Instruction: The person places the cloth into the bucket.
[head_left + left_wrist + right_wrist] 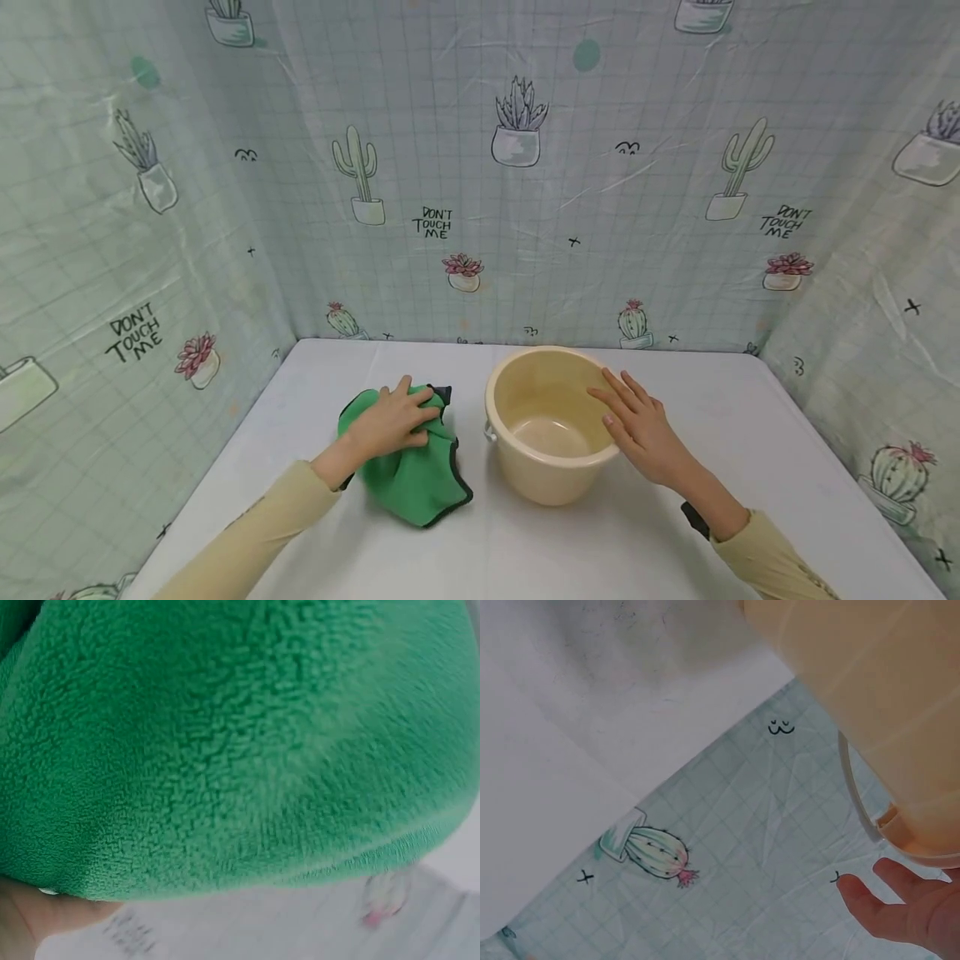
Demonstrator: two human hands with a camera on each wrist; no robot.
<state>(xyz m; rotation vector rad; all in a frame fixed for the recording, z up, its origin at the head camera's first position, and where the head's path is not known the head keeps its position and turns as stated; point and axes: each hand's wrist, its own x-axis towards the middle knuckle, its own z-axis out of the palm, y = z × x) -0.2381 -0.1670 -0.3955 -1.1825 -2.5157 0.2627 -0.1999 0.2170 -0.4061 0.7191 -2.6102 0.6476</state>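
Note:
My left hand rests on top of a green cloth with dark edging, its fingers spread over the fabric. The cloth lies rumpled to the left of a cream bucket. In the left wrist view the cloth fills most of the picture, and part of my hand shows at its lower left edge. My right hand is at the bucket's right rim, fingers extended over its edge. Fingers of that hand appear close to the bucket's rim in the right wrist view. The bucket stands upright, and its visible inside holds nothing.
A white table carries the cloth and bucket. Behind and at both sides hangs a sheet printed with cacti and potted plants. The bucket's handle hangs at its side in the right wrist view.

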